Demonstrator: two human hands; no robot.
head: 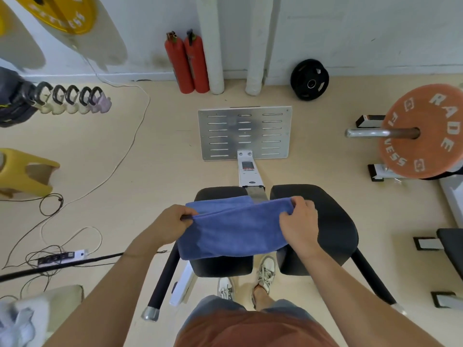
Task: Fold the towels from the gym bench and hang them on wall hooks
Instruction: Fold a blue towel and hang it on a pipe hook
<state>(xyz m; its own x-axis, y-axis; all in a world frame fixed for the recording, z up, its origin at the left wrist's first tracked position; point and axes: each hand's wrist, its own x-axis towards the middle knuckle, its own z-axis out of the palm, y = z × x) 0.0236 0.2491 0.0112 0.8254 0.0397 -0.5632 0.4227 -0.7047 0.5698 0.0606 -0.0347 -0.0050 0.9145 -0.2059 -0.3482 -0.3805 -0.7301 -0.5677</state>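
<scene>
Grip, left side: my left hand [172, 222], knuckles up, pinches the fold edge of the blue microfibre towel [233, 234], doubled across the black padded gym bench [337, 221]; my right hand [299, 221], fingers curled, pinches its right corner.

One blue towel [235, 231]. Two black pads [333, 221] on the table. At the far wall, two red fire extinguishers [179, 66] and two white pipes [213, 46]. Three weight plates: yellow plate [67, 13], black plate [310, 80], orange plate [421, 131]. Five kettlebells [72, 107] on the left. One yellow stool [25, 171], one power strip [62, 256], two shoes [266, 271].
</scene>
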